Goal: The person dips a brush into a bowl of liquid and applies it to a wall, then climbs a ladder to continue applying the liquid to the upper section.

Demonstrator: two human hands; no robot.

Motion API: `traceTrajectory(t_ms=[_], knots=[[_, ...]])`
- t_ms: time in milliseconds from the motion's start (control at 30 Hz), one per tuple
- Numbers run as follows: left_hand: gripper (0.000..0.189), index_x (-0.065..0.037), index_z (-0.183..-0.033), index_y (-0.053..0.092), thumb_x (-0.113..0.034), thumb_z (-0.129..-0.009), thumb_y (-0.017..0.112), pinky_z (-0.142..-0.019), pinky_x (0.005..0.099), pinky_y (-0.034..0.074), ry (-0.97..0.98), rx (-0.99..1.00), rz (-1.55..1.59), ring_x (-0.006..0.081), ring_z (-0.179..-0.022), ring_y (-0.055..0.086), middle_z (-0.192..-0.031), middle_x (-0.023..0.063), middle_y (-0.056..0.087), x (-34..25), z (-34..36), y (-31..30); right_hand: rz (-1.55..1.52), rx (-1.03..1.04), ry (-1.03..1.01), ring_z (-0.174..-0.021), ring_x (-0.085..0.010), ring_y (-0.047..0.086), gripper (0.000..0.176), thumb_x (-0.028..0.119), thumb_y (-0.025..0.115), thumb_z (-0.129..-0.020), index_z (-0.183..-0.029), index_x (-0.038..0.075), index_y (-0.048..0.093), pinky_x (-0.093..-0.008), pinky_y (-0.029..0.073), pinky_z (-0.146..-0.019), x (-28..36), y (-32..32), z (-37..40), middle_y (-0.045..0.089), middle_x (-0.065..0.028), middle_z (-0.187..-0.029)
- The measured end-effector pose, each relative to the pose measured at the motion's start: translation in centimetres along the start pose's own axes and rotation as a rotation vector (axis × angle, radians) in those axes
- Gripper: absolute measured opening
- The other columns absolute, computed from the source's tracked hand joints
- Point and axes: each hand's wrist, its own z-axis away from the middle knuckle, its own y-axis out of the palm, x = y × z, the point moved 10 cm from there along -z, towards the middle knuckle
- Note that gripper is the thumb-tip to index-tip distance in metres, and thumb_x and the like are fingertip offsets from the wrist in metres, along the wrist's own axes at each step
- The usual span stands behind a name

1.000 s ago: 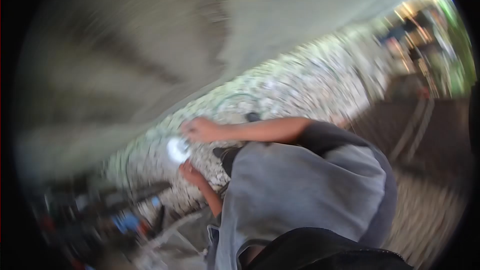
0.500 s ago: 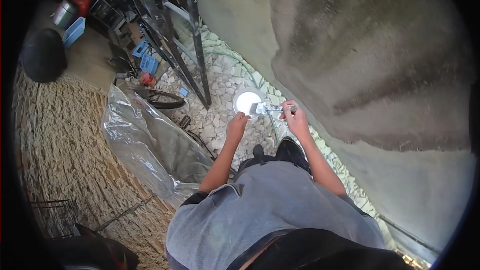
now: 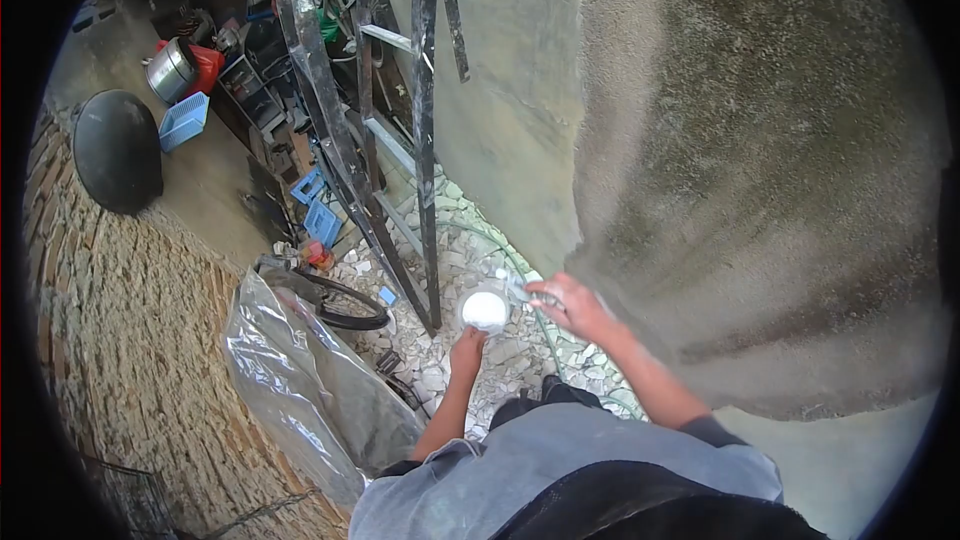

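My left hand (image 3: 467,348) is closed on the near rim of a round tub (image 3: 461,312) of white paint, held out above the rubble. White liquid (image 3: 484,309) fills the visible inside of the tub. To the right of it, my right hand (image 3: 578,306) grips a paintbrush (image 3: 517,288) by its handle. The bristle end points left, just beyond the tub's upper right rim, and is somewhat smeared by motion. A wall with a rough dark patch (image 3: 720,180) rises close beside my right hand.
Broken white stones (image 3: 455,260) cover the ground, with a green hose (image 3: 548,335) along the wall. A dark metal ladder (image 3: 428,140) stands ahead. Left are a plastic sheet (image 3: 300,370), a bicycle wheel (image 3: 350,320), blue baskets (image 3: 320,223) and a rough brick wall (image 3: 170,340).
The brush has moved from over the paint to beyond the tub's right rim, and my right hand has turned toward the wall. My view has tilted up, showing more of the ladder.
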Motion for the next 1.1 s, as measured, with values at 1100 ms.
traceTrajectory(t_ms=[1100], knots=[[0.014, -0.013, -0.105, 0.075, -0.014, -0.092, 0.069, -0.079, 0.0437, 0.053, 0.265, 0.13, 0.238, 0.0358, -0.092, 0.068, -0.106, 0.0111, 0.064, 12.2, -17.9, -8.1, 1.002, 0.101, 0.101, -0.092, -0.0277, 0.068, 0.018, 0.014, 0.058, -0.091, -0.108, 0.012, 0.054, -0.0416, 0.056, -0.075, -9.9, 8.6, -24.6, 0.062, -0.0109, -0.098]])
